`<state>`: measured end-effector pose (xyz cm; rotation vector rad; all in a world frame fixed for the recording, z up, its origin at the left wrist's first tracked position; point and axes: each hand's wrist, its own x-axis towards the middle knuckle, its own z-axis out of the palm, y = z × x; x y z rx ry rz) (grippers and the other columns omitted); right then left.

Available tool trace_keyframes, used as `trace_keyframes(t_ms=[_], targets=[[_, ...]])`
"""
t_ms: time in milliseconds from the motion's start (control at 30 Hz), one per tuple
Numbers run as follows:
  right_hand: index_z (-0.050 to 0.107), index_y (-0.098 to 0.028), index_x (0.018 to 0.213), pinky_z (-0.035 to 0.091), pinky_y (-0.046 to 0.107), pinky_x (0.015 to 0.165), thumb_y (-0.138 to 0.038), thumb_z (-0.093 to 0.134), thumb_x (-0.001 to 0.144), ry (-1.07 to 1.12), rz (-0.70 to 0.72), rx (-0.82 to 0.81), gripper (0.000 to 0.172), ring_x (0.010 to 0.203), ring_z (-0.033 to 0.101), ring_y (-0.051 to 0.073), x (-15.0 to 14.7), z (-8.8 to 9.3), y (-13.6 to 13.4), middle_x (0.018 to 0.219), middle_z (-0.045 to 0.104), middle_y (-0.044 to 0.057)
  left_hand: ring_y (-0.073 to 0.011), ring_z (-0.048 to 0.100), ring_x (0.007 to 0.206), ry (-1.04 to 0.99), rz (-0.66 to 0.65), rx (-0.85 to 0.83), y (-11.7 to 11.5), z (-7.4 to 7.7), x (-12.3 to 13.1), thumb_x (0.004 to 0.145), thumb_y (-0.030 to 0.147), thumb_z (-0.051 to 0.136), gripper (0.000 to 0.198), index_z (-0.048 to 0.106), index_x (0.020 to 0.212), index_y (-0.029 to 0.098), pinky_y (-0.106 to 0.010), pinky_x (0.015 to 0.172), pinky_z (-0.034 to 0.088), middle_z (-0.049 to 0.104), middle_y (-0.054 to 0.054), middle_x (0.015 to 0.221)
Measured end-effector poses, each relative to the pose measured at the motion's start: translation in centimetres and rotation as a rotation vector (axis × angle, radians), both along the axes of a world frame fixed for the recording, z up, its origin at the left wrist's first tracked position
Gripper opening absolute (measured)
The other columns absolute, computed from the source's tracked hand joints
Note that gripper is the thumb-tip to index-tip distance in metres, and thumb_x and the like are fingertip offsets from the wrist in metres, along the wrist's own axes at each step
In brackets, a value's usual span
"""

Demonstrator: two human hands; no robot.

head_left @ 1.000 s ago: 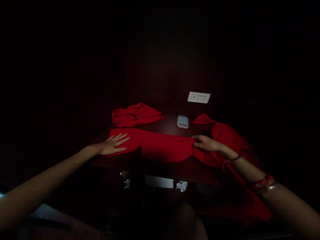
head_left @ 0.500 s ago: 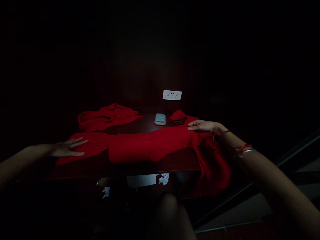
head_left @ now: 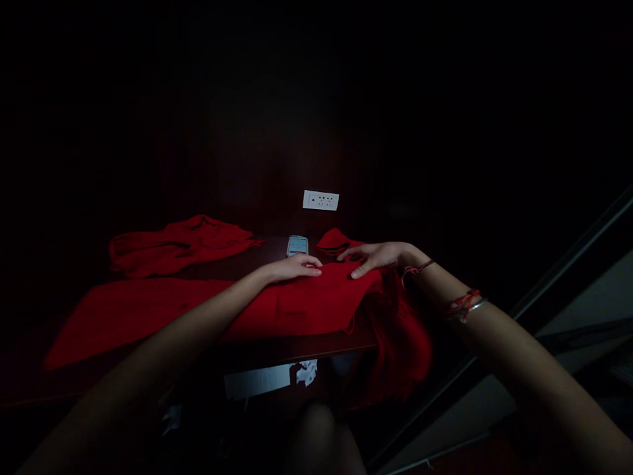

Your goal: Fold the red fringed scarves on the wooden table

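A long red scarf (head_left: 297, 313) lies spread across the dark table, partly folded over in layers, its fringed right end hanging off the table's right side. On the scarf's far edge, near the middle, rests my left hand (head_left: 291, 268), its slightly bent fingers a little apart. My right hand (head_left: 378, 256) touches the same edge farther right, thumb and fingers spread over the cloth. A narrow gap separates the two hands. Bracelets circle my right wrist and forearm.
Behind the scarf lie a crumpled red cloth (head_left: 182, 244), a phone (head_left: 297, 245) with a lit screen, and a smaller folded red cloth (head_left: 332, 241). A white socket plate (head_left: 320, 200) is on the wall. Below the tabletop are crumpled paper (head_left: 307, 373) and a pale flat sheet (head_left: 258, 381).
My left hand has moved from the scarf's left part to its far middle edge, close to my right hand. My right thumb and fingers have spread apart. The view has shifted slightly.
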<state>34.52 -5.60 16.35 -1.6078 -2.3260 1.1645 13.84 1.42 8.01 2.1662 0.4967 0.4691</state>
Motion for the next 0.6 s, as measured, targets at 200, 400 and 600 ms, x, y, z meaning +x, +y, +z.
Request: trace_keyframes(t_ms=[200,400,600], targets=[[0.061,-0.011,0.076,0.043,0.03,0.073,-0.032,0.069,0.049,-0.098,-0.146,-0.201,0.035,0.075,0.057,0.019,4.0,-2.1,-1.9,0.077,0.064,0.005,-0.0146,0.051,0.072,-0.219,0.171,0.053,2.3,-0.1,-2.5,0.069,0.041,0.047,0.028,0.051,0.075,0.014,-0.026,0.067,0.039,0.054,0.0,0.074],[0.057,-0.016,0.09,0.043,0.033,0.074,-0.026,0.055,0.066,0.204,-0.398,0.155,0.026,0.081,0.056,0.019,5.4,3.5,-5.4,0.092,0.06,0.007,-0.0147,0.05,0.073,-0.21,0.185,0.127,2.6,-1.2,-1.5,0.072,0.037,0.042,0.024,0.048,0.072,0.014,-0.027,0.07,0.039,0.052,-0.001,0.073],[0.063,-0.014,0.071,0.039,0.047,0.071,-0.022,0.063,0.056,-0.33,-0.511,0.312,0.017,0.076,0.055,0.028,9.4,5.5,-2.6,0.072,0.059,0.011,-0.0166,0.051,0.083,-0.152,0.228,0.234,3.0,-3.2,0.5,0.078,0.03,0.032,0.025,0.05,0.085,0.013,-0.029,0.076,0.039,0.056,-0.006,0.087]])
